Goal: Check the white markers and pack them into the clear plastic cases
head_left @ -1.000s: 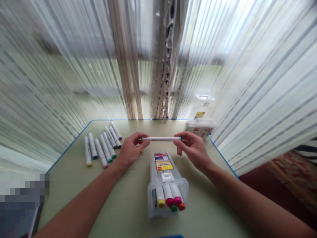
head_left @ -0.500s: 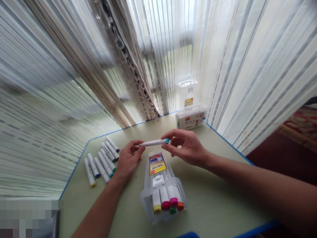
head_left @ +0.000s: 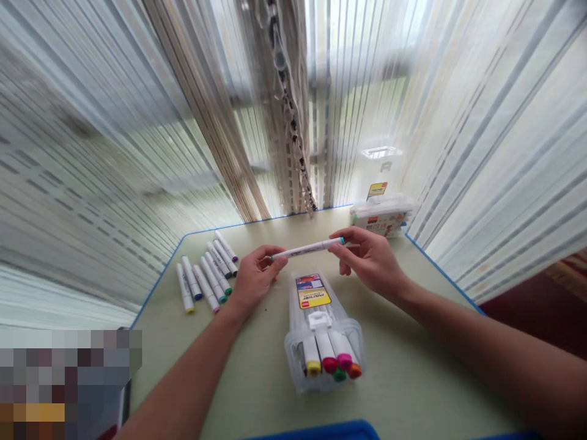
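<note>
Both hands hold one white marker [head_left: 308, 249] with a teal cap level above the table. My left hand [head_left: 255, 280] pinches its left end. My right hand [head_left: 370, 260] pinches the teal-capped right end. Just below it lies a clear plastic marker case [head_left: 321, 324] on its side, with yellow, red, pink, green and orange caps showing at its near end. Several loose white markers [head_left: 208, 278] with coloured caps lie in a row left of my left hand.
The pale green table [head_left: 257, 379] has a blue edge. A second clear marker box [head_left: 381, 215] stands at the far right corner. Striped sheer curtains [head_left: 114, 153] hang close around the table on the far, left and right sides. A blue object [head_left: 321, 431] shows at the near edge.
The view swung right, then back left. Both hands kept hold of the marker, which now tilts up slightly at its teal end. The case and loose markers stayed put.
</note>
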`<state>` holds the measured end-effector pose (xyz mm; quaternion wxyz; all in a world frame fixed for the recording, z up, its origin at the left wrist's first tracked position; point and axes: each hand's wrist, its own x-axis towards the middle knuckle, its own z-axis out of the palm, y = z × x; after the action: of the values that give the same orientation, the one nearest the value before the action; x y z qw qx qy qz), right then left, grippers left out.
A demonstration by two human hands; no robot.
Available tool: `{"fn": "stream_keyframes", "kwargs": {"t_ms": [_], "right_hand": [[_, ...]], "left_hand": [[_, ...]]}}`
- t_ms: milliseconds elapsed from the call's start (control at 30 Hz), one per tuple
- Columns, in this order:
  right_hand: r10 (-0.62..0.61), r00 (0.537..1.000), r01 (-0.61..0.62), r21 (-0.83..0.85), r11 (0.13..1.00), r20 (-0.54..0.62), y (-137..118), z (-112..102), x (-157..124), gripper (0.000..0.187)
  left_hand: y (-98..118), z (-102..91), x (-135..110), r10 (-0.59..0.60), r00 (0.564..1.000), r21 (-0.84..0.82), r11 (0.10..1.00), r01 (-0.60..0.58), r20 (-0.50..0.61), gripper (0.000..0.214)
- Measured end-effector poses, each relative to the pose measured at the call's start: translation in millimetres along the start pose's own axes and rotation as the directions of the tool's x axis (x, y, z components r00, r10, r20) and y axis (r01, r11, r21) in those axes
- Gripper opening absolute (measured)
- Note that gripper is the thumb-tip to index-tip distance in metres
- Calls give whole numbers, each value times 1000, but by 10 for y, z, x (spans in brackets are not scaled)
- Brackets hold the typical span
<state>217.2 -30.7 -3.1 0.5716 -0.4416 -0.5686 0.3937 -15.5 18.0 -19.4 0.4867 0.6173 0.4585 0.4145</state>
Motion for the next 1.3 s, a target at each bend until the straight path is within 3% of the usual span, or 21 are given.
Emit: {"fn": "stream_keyframes", "kwargs": {"t_ms": [333, 767, 1300], "right_hand": [[143, 989, -141, 57, 988, -37, 133, -60, 81, 35], [145, 989, -145, -15, 989, -7, 123, -41, 30, 36], [124, 992, -122, -55, 991, 25, 110, -21, 6, 31]], "left_hand": [[51, 24, -24, 14, 1000, -60, 998, -12, 25, 41], [61, 9, -22, -8, 999, -211, 977, 17, 45, 33], [-11, 8, -4, 97, 992, -145, 986, -84, 85, 36]]}}
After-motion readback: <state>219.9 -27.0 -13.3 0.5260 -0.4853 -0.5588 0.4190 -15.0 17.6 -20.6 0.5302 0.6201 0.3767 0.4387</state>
